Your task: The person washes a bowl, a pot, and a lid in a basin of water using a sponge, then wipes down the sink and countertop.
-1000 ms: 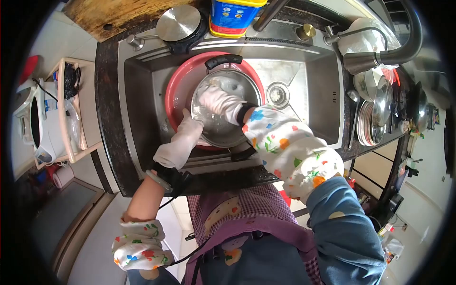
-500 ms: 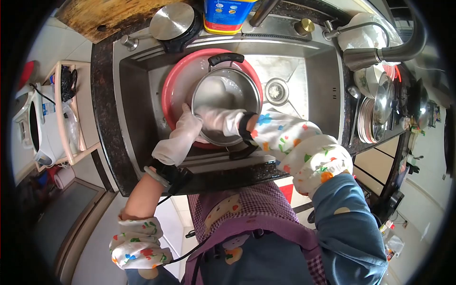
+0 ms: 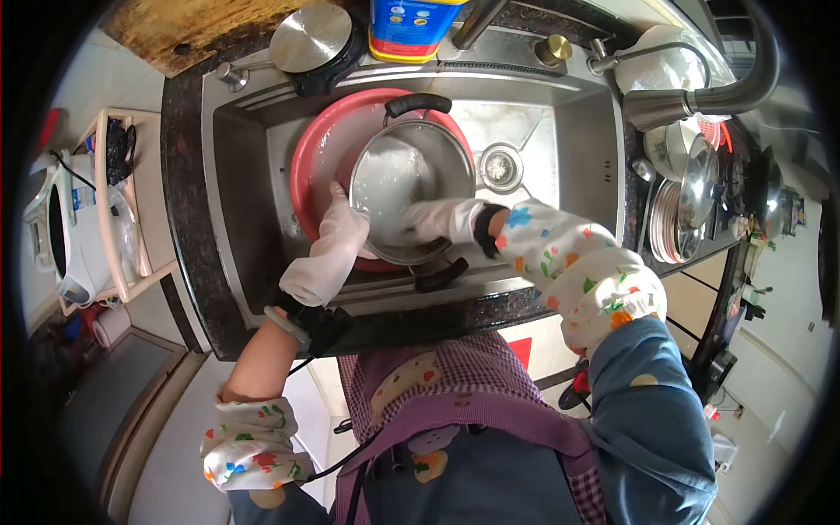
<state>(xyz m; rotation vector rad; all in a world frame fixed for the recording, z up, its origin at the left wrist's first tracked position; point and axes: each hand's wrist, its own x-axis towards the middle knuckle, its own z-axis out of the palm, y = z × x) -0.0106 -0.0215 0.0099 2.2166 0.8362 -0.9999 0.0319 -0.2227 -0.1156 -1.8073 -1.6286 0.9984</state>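
A metal pot point(image 3: 442, 166) with black handles is tilted over a red basin point(image 3: 308, 166) in the sink. My left hand point(image 3: 343, 223), in a whitish glove, grips the pot's left rim, thumb outside. My right hand point(image 3: 429, 220), gloved too, reaches inside the pot near its lower wall. Its fingers are blurred by motion, and whether they hold anything cannot be made out. Cloudy whitish liquid or suds show on the pot's inside.
The steel sink point(image 3: 591, 157) has a drain point(image 3: 501, 166) right of the basin. Behind stand a round metal lid point(image 3: 311, 39) and a blue tub point(image 3: 411, 26). A faucet point(image 3: 656, 109) is at the upper right, above stacked plates point(image 3: 669, 219).
My right hand has moved right and slightly down inside the pot, showing more of its bottom. The whole view has shifted slightly.
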